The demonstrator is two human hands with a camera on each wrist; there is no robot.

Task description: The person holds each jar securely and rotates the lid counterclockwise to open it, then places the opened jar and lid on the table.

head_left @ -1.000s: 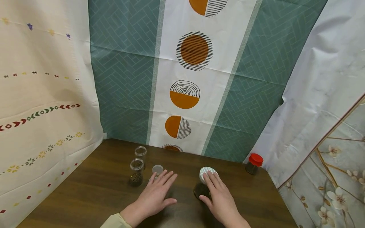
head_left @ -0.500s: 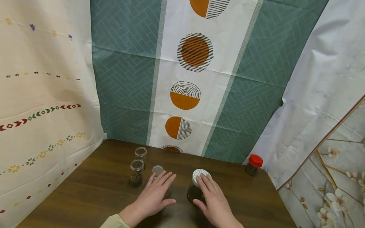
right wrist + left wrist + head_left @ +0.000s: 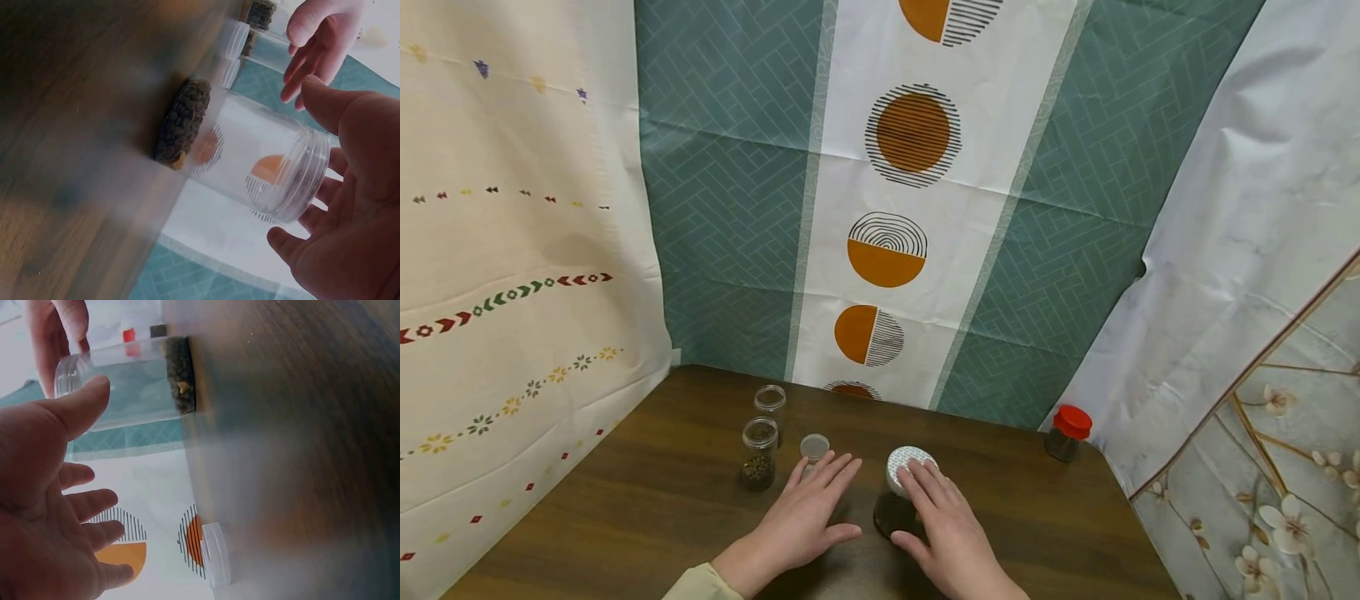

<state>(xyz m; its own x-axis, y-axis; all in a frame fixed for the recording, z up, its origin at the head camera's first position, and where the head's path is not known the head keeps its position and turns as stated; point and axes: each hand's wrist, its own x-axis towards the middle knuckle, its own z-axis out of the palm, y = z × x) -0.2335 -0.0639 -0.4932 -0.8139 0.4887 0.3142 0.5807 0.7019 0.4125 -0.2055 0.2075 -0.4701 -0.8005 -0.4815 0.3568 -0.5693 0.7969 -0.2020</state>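
My right hand (image 3: 951, 533) rests with mostly straight fingers over the white patterned top of a clear plastic jar (image 3: 895, 510), thumb low in front of it. In the right wrist view the jar (image 3: 250, 140) stands upright on the table, a layer of dark, lumpy pieces at its bottom, its ribbed rim close to the fingers. My left hand (image 3: 797, 517) is spread palm down to the left of this jar, holding nothing. Just beyond its fingertips lies a translucent lid (image 3: 815, 447); a second one is mostly hidden by the fingers.
Two lidless clear jars, a front one (image 3: 758, 467) with brown pieces and a rear one (image 3: 771, 402), stand at the left. A jar with a red cover (image 3: 1070, 425) is at the back right. Patterned cloths (image 3: 722, 208) hang around the wooden table (image 3: 617, 500).
My right hand and the jar under it have moved left across the table, closer to my left hand. The left hand has hardly moved, still spread.
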